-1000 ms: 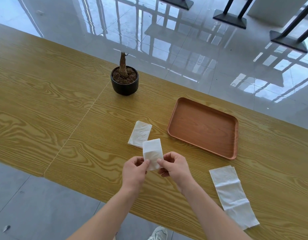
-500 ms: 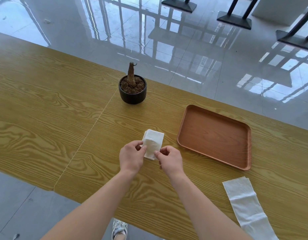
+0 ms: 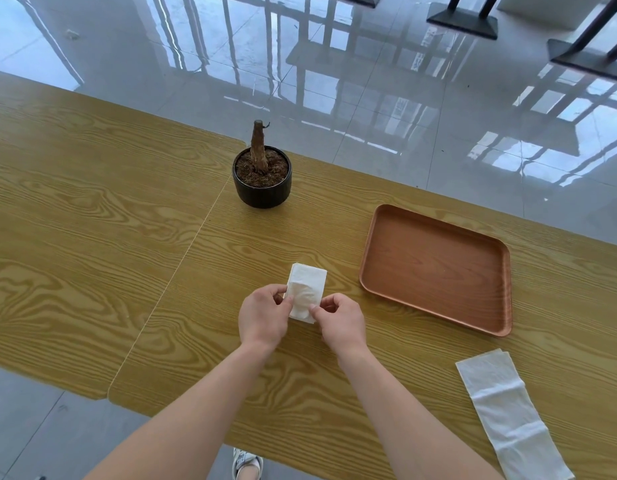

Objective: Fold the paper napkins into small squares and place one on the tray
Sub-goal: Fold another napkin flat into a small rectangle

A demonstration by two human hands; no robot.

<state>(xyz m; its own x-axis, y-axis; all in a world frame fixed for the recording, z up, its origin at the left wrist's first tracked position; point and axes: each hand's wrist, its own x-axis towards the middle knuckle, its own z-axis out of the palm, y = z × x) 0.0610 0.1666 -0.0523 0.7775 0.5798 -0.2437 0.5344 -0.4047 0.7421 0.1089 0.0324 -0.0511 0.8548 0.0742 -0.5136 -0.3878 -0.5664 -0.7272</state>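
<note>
A small folded white napkin [image 3: 305, 292] lies on the wooden table [image 3: 92, 237], on top of another folded napkin whose far edge shows beneath it. My left hand [image 3: 263, 317] pinches its near left edge and my right hand [image 3: 341, 322] pinches its near right corner. A brown rectangular tray [image 3: 435, 268] with nothing in it sits to the right of my hands. A long white napkin strip [image 3: 508, 410], only creased, lies flat at the near right.
A black pot [image 3: 262, 180] with a bare stump stands behind the napkins. The table's near edge runs just below my forearms. Glossy tiled floor and black stand bases [image 3: 463, 20] lie beyond the far edge. A shoe [image 3: 246, 464] shows below.
Both hands have carried the folded napkin forward and laid it on the folded napkin that was lying on the table. The view has shifted left.
</note>
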